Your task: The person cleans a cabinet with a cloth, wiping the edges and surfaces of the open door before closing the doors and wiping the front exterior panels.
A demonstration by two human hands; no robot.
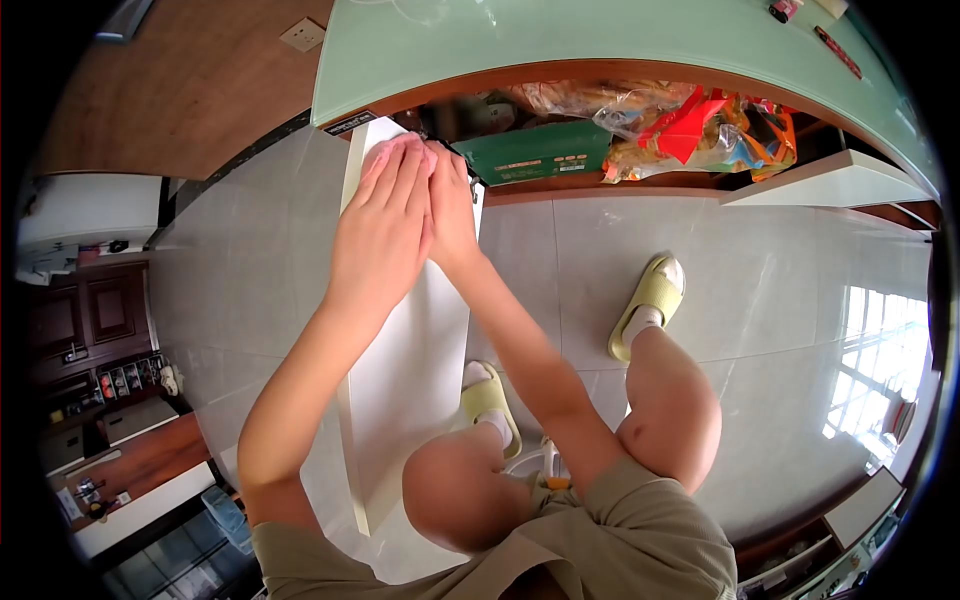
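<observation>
Khaki shirt cloth (650, 545) fills the bottom of my head view, with two bare knees just beyond it; the left knee (460, 490) overlaps the lower part of the white door (410, 370) and hides some of its edge. I have the pink cloth (378, 152) at the far end of that door, close to the table (440, 50), under both hands. My left hand (385, 205) lies nearly flat over it, fingers straight and close together. My right hand (452, 195) is pressed in alongside, its fingers partly covered by the left, so I cannot tell whether they pinch the cloth.

Just right of the hands, the open cabinet below the tabletop shows a green box (540, 153) and clear plastic bags (600, 100) with a red piece (685, 125) among them. Farther right, a second door (825, 182) juts out over the floor (530, 260). On top, well apart from my hands, lie a red-and-black pen (838, 52) and a small pink bottle (785, 10). Pale green slippers (655, 295) stand on the grey tiles, one near the white door, one out to the right. A wall socket (303, 34) sits on the brown panel (190, 85) at upper left.
</observation>
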